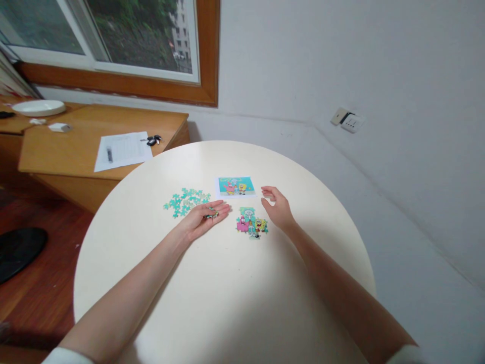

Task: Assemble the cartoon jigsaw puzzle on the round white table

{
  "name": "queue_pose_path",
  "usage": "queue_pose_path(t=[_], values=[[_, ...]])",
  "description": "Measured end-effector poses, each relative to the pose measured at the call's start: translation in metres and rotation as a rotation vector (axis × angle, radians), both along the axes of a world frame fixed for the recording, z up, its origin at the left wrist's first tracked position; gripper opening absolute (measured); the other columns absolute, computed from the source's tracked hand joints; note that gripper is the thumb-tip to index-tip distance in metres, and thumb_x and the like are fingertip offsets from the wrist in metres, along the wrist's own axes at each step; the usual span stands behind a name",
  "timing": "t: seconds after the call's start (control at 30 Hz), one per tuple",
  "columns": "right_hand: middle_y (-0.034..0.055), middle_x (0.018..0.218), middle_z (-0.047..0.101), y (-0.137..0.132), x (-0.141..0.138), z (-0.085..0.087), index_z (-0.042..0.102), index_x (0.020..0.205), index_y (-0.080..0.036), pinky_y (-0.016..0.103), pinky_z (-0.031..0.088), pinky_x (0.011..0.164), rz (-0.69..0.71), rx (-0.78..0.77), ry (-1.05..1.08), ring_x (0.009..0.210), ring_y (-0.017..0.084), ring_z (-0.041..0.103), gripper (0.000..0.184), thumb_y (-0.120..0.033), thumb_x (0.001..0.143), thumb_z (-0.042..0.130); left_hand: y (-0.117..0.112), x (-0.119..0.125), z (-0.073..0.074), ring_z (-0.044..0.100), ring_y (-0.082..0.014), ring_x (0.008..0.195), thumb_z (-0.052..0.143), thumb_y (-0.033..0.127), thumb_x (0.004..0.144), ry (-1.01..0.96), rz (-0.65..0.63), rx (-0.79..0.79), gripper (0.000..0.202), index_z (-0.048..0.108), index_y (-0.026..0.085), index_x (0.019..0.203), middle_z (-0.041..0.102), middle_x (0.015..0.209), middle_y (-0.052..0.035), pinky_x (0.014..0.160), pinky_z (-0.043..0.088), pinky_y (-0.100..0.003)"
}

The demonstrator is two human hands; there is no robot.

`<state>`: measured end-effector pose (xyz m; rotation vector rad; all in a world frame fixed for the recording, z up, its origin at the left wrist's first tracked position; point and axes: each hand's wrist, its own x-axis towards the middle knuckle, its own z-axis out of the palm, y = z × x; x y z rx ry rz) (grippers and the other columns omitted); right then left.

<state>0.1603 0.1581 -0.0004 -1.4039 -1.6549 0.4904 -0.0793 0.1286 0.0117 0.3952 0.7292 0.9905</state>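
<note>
Closest of all to the near edge of the desk (212,288), the joined puzzle section (251,226) lies between my grips, just beside each and neither clearly nearer, its middle column running toward the far edge. My left grip (200,221) is palm up, fingers stretched out, bearing loose pieces (212,215); my right grip (279,208) has thumb and fingers parted, nothing visible in it. Beyond, the scattered pile (185,201) sits toward the left edge, the picture card (237,187) toward the far edge.

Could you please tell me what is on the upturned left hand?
Some puzzle pieces rest on the left hand; whatever lies beneath them is covered from view.
</note>
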Motion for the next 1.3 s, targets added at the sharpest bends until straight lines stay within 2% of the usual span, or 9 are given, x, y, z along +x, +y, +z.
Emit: queue_pose_path(t=[0.1,0.2,0.3,0.5,0.63,0.73,0.9,1.07,1.3], values=[[0.0061,0.081,0.063,0.02,0.004,-0.019,0.056,0.091,-0.017,0.033,0.048,0.074,-0.11,-0.058,0.236,0.077,0.017,0.059,0.025,-0.028,0.069,0.047,0.0,-0.002,-0.001,0.06,-0.027,0.104,0.046,-0.01,0.071,0.003,-0.031,0.028,0.046,0.048,-0.003,0.116,0.063,0.105,-0.0248,0.096,0.047,-0.034],[0.0037,0.075,0.061,0.024,0.006,-0.029,0.056,0.088,-0.017,0.032,0.048,0.071,-0.117,-0.042,0.298,0.071,0.015,0.058,0.025,-0.029,0.067,0.05,-0.001,-0.003,-0.002,0.064,-0.0247,0.098,0.046,-0.006,0.075,0.012,-0.081,0.062,0.037,0.052,0.001,0.112,0.065,0.103,-0.0217,0.096,0.047,-0.037],[0.0029,0.073,0.06,0.02,0.005,-0.028,0.057,0.086,-0.017,0.031,0.048,0.069,-0.097,-0.043,0.312,0.068,0.015,0.057,0.024,-0.029,0.065,0.051,-0.002,-0.004,-0.003,0.067,-0.0214,0.088,0.048,-0.003,0.078,0.043,-0.105,0.091,0.03,0.056,0.003,0.106,0.066,0.1,-0.0181,0.091,0.05,-0.037],[0.0025,0.071,0.059,0.019,0.004,-0.024,0.058,0.082,-0.017,0.031,0.047,0.065,-0.073,-0.07,0.301,0.066,0.015,0.056,0.022,-0.028,0.063,0.052,-0.003,-0.003,0.001,0.066,-0.0128,0.068,0.048,-0.001,0.08,0.109,-0.132,0.094,0.025,0.061,0.005,0.1,0.068,0.097,-0.0153,0.072,0.056,-0.027],[0.0026,0.07,0.059,0.018,0.002,-0.023,0.058,0.081,-0.017,0.03,0.047,0.062,-0.063,-0.08,0.288,0.063,0.015,0.055,0.022,-0.028,0.063,0.051,-0.004,-0.001,0.006,0.064,-0.0112,0.064,0.047,-0.002,0.081,0.108,-0.114,0.067,0.024,0.062,0.005,0.099,0.07,0.088,-0.0129,0.07,0.056,-0.026],[0.0025,0.07,0.06,0.017,0.001,-0.022,0.059,0.08,-0.017,0.03,0.047,0.062,-0.059,-0.082,0.271,0.063,0.015,0.056,0.021,-0.028,0.064,0.051,-0.005,0.0,0.009,0.065,-0.0139,0.069,0.046,0.002,0.083,0.072,-0.098,0.037,0.023,0.062,0.004,0.099,0.069,0.085,-0.0135,0.075,0.056,-0.03],[0.0034,0.071,0.062,0.017,0.002,-0.023,0.059,0.08,-0.018,0.03,0.048,0.064,-0.065,-0.069,0.232,0.063,0.016,0.057,0.021,-0.029,0.065,0.05,-0.003,0.0,0.009,0.065,-0.0223,0.089,0.045,0.014,0.086,-0.016,-0.087,-0.038,0.024,0.06,0.002,0.1,0.068,0.09,-0.0175,0.086,0.052,-0.037],[0.0041,0.071,0.063,0.018,0.003,-0.025,0.06,0.079,-0.018,0.031,0.048,0.065,-0.05,-0.072,0.205,0.065,0.016,0.057,0.021,-0.03,0.065,0.05,0.0,-0.004,0.003,0.064,-0.0262,0.096,0.047,0.008,0.08,-0.056,-0.09,-0.027,0.026,0.059,-0.001,0.101,0.065,0.1,-0.0225,0.092,0.048,-0.04],[0.0045,0.072,0.064,0.017,0.002,-0.023,0.06,0.078,-0.018,0.031,0.048,0.065,-0.046,-0.082,0.186,0.064,0.016,0.058,0.02,-0.031,0.066,0.05,-0.001,-0.004,0.0,0.061,-0.0252,0.102,0.045,-0.003,0.073,-0.022,-0.114,0.022,0.034,0.058,0.001,0.104,0.065,0.105,-0.021,0.098,0.044,-0.039]])
